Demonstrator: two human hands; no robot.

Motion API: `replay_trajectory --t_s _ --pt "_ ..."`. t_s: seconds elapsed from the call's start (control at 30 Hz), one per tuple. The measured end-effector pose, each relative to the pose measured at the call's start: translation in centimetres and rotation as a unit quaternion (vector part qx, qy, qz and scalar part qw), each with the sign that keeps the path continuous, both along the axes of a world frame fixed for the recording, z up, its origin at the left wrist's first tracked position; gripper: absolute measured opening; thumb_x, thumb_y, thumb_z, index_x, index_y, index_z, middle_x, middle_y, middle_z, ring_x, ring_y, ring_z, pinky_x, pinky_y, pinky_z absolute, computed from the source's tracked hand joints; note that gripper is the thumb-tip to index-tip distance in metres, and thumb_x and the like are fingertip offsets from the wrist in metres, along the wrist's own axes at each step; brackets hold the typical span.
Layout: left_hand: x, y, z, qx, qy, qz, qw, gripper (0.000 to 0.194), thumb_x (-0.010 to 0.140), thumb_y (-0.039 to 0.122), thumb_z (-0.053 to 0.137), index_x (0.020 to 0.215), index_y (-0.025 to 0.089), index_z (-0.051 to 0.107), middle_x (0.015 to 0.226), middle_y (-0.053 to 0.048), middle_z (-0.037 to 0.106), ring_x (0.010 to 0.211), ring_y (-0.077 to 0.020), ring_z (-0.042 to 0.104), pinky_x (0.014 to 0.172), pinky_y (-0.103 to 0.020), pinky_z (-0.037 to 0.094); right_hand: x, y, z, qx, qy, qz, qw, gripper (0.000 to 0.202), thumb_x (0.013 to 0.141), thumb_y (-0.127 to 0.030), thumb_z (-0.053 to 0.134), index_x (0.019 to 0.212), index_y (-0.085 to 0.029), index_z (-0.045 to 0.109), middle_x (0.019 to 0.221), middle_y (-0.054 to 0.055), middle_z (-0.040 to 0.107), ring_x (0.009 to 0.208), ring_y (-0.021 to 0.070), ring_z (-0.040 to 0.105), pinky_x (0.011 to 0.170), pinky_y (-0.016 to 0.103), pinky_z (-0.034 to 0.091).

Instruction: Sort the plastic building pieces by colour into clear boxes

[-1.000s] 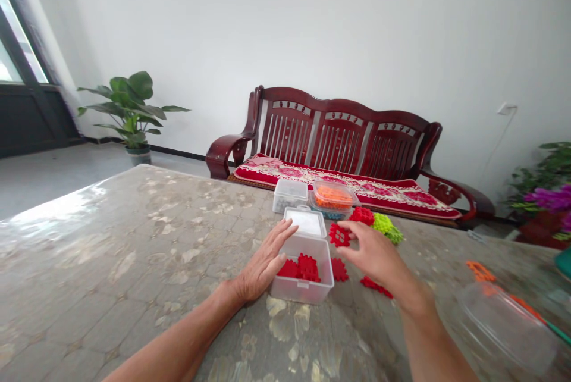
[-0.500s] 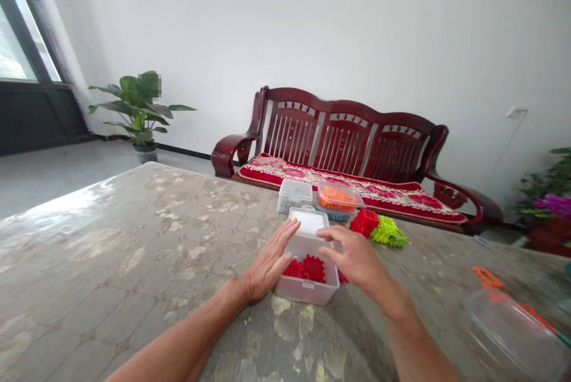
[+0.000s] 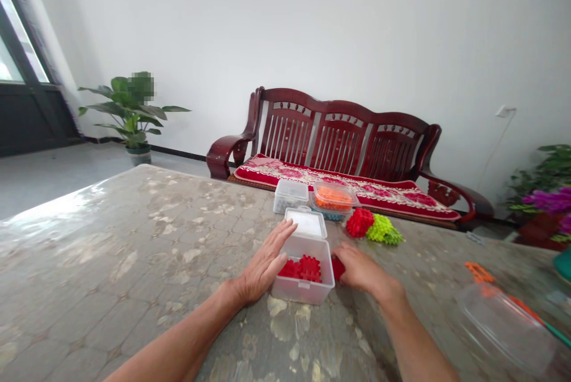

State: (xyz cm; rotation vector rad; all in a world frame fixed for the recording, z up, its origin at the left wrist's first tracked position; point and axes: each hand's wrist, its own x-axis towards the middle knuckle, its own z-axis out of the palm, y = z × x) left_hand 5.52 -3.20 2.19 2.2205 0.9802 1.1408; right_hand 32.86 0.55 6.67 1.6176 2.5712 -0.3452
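Observation:
In front of me on the table stands a clear plastic box [image 3: 307,294] with its hinged lid [image 3: 306,224] tipped back. Several red toothed interlocking tiles [image 3: 309,269] lie inside it. My left hand [image 3: 266,260] rests along the box's left side, fingers stretched out and thumb near the rim. Just outside the box's right wall, my right hand [image 3: 362,268] has its fingers closed around another red toothed tile [image 3: 338,268]; part of that tile is hidden by the hand and the wall.
Behind the box are a lidded clear box [image 3: 291,196] and a container of orange pieces [image 3: 333,197]. A red cluster [image 3: 359,222] and a lime-green cluster [image 3: 384,229] sit to their right. A clear tub [image 3: 506,325] and orange pieces [image 3: 479,272] lie at the right.
My right hand has come down from above the box's lid side to the red tile at the box's right. My left hand has stayed at the box.

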Motion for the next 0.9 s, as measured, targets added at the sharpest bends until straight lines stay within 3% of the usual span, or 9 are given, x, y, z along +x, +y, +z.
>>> replay_trajectory --t_s 0.1,0.27,0.43,0.6,0.77,0.9 --pt "0.0 0.0 -0.1 -0.003 0.002 -0.001 1.0 0.058 0.103 0.047 0.025 0.156 0.024 0.022 0.166 -0.005 0.016 0.152 -0.0272 0.011 0.125 -0.046 0.01 -0.3 0.0 -0.1 0.021 -0.034 -0.009 0.999 0.041 0.069 -0.002 0.054 0.106 -0.013 0.068 0.111 0.014 0.066 0.107 0.0246 0.06 0.09 0.031 0.042" --pt "0.0 -0.2 0.2 0.004 -0.005 0.0 1.0 0.058 0.103 0.047 0.024 0.156 0.023 0.022 0.165 -0.005 0.017 0.152 -0.0275 0.012 0.125 -0.045 0.01 0.0 0.2 0.1 0.041 -0.053 -0.052 0.996 0.029 0.071 -0.009 0.059 0.099 -0.014 0.067 0.108 0.015 0.069 0.102 0.026 0.064 0.084 0.032 0.043" --pt "0.1 -0.2 0.2 0.001 -0.011 -0.005 1.0 0.058 0.103 0.048 0.024 0.156 0.023 0.021 0.166 -0.006 0.017 0.152 -0.0279 0.013 0.125 -0.046 0.01 1.2 -0.1 3.1 0.087 0.074 -0.09 0.989 0.044 0.07 -0.012 0.06 0.114 -0.014 0.063 0.112 0.014 0.07 0.098 0.0242 0.066 0.084 0.032 0.048" --pt "0.0 -0.2 0.0 0.0 -0.02 -0.007 1.0 0.059 0.104 0.048 0.024 0.157 0.024 0.018 0.166 -0.005 0.015 0.152 -0.0267 0.01 0.125 -0.045 0.008 -1.3 -2.5 5.7 0.15 0.176 -0.026 0.973 0.047 0.071 -0.015 0.06 0.118 -0.019 0.06 0.113 0.009 0.068 0.101 0.0225 0.065 0.09 0.034 0.049" --pt "0.1 -0.2 -0.1 -0.003 -0.028 -0.004 1.0 0.06 0.104 0.048 0.025 0.158 0.024 0.015 0.166 -0.005 0.014 0.152 -0.0272 0.011 0.125 -0.045 0.009 -5.9 -3.9 5.0 0.151 0.164 0.041 0.974 0.052 0.073 -0.011 0.06 0.125 -0.016 0.058 0.12 0.012 0.065 0.111 0.0251 0.06 0.099 0.036 0.045" --pt "0.1 -0.1 -0.2 -0.009 -0.026 -0.001 1.0 0.06 0.104 0.047 0.024 0.158 0.023 0.014 0.166 -0.005 0.013 0.152 -0.0266 0.01 0.125 -0.045 0.009 -6.4 -3.3 4.3 0.175 0.181 0.034 0.967 0.041 0.079 -0.013 0.058 0.119 -0.019 0.062 0.117 0.009 0.066 0.111 0.0242 0.061 0.099 0.036 0.045"
